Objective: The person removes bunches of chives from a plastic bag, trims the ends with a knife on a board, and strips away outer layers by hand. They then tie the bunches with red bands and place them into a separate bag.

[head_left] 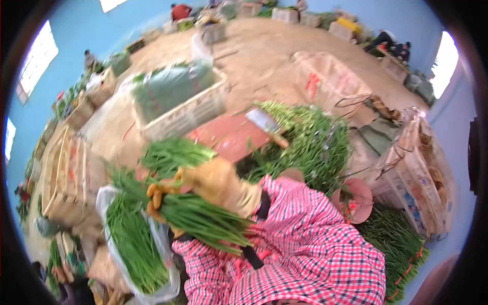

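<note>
My left hand (154,199), in an orange-yellow glove, is wrapped round a bunch of long green leafy stalks (203,218) in front of my chest. Just above it is my right hand (206,178), in a yellow glove, close against the upper side of the bunch; its fingers are blurred and partly hidden. More green stalks (175,155) lie beyond my hands. To the left, a clear plastic bag (173,274) holds a pile of stalks. Past my right hand, a cleaver (263,121) with a wooden handle rests on a reddish board (223,133).
A heap of greens (320,147) lies right of the board. White crates stand ahead (188,114), at upper right (330,73) and at right (406,178). A pale crate (68,178) is at left. A pink round object (360,201) sits by my right side. People sit along the far walls.
</note>
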Available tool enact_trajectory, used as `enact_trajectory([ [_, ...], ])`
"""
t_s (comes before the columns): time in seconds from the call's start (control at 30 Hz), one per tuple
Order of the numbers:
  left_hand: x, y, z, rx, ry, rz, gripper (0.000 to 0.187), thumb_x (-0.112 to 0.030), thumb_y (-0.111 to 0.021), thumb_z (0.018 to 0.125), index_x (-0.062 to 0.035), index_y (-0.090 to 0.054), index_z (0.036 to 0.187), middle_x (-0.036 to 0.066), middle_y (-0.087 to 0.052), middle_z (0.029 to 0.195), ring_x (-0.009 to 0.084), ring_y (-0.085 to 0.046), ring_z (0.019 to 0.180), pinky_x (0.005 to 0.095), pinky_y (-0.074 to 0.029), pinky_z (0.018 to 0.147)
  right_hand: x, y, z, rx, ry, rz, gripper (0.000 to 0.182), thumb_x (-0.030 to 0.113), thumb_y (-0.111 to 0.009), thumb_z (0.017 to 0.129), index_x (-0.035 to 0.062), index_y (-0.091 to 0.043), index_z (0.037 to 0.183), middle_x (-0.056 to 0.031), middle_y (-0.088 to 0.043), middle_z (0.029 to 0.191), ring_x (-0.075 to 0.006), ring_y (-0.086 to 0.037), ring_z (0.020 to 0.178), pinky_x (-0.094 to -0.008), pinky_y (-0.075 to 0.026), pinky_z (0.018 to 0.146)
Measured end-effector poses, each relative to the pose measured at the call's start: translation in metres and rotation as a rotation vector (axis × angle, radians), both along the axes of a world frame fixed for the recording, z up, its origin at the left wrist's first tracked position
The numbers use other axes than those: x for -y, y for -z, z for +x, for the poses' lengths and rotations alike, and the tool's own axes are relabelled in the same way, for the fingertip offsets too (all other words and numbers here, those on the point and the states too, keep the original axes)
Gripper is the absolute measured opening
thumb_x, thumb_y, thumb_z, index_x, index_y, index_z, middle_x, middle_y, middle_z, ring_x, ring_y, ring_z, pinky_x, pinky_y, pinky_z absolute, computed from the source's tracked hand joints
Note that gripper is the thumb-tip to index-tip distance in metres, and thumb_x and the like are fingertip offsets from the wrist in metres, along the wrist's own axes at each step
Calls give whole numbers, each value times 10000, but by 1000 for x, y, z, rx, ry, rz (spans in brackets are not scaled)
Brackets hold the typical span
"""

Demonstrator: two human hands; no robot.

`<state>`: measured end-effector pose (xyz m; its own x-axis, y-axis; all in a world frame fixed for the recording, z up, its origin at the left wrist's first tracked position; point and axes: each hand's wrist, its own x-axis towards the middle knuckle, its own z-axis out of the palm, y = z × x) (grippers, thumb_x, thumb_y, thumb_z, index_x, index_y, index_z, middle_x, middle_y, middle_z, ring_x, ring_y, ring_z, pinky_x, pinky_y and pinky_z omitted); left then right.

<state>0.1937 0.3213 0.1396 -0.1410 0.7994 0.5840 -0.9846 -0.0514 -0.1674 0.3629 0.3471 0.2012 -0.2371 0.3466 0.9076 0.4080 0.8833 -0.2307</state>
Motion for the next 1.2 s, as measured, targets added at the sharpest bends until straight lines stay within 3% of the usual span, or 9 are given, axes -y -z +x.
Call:
enact_trajectory([
  [0.2, 4, 3, -33, -43, -11, 94, 88, -197, -613, 897, -148, -542, 915, -22, -622, 917, 327, -518, 1262, 546, -342, 1100, 29, 25, 22, -21, -119, -172, 252, 117, -731, 821, 79, -701, 1069, -92, -691, 794, -275, -679, 679, -373, -543, 611],
  [0.33, -27, 92, -119, -322, -1293, -429, 60, -134, -548, 916, -146, -503, 878, -41, -571, 813, 121, -576, 883, 342, -481, 923, 47, 48, 17, 76, -119, -238, 258, 102, -747, 814, 71, -703, 1066, -79, -721, 854, -256, -657, 635, -368, -515, 557],
  [0.43, 0, 19, -93, 78, -198, 98, 52, -99, -531, 882, -112, -541, 932, -69, -545, 741, 53, -549, 744, 289, -481, 907, 71, 46, 4, 81, -106, -208, 309, 136, -726, 796, 75, -687, 1096, -47, -674, 791, -225, -643, 660, -355, -506, 626],
  [0.53, -19, 31, -104, 150, -167, 475, 170, -102, -535, 872, -85, -582, 1034, -76, -573, 769, 68, -576, 814, 291, -475, 933, 96, 57, 7, 93, -138, -191, 322, 116, -715, 788, 83, -684, 1107, -30, -664, 782, -204, -623, 638, -342, -485, 607],
  [0.7, 2, 32, -116, -41, -38, 390, 263, -180, -597, 873, -109, -583, 1125, -102, -619, 840, 99, -576, 959, 280, -448, 974, 98, 89, 53, 296, -58, -470, 266, 51, -708, 794, 98, -712, 1056, -66, -684, 774, -222, -653, 659, -337, -504, 601],
  [0.77, 2, 42, -121, -17, -79, 401, 275, -211, -610, 874, -129, -572, 1134, -107, -624, 869, 95, -568, 974, 289, -440, 984, 94, 91, 55, -52, -80, -812, 284, -22, -685, 818, 83, -710, 1081, -122, -707, 871, -248, -692, 775, -329, -551, 722],
  [0.9, -9, 42, -114, -18, -142, 511, 226, -192, -511, 965, -166, -607, 761, -105, -584, 782, 92, -568, 897, 267, -445, 953, 85, 82, 52, -440, -464, -1188, 400, 10, -702, 864, 32, -618, 1255, -98, -684, 1143, -180, -650, 1037, -310, -515, 909],
  [1.03, -9, 54, -133, 49, -81, 515, 354, -146, -497, 957, -173, -529, 606, -78, -559, 717, 97, -567, 810, 245, -458, 908, 84, 64, 34, -253, -545, -1031, 542, 62, -731, 866, 29, -524, 1365, -104, -653, 1213, -184, -615, 1107, -348, -483, 974],
  [1.2, -1, 54, -136, -39, -121, 420, 351, -133, -440, 982, -171, -518, 642, -67, -543, 682, 92, -558, 780, 255, -448, 930, 82, 68, 19, -5, -266, -775, 241, 121, -732, 877, 14, -700, 1090, -127, -726, 964, -199, -697, 901, -339, -540, 834],
])
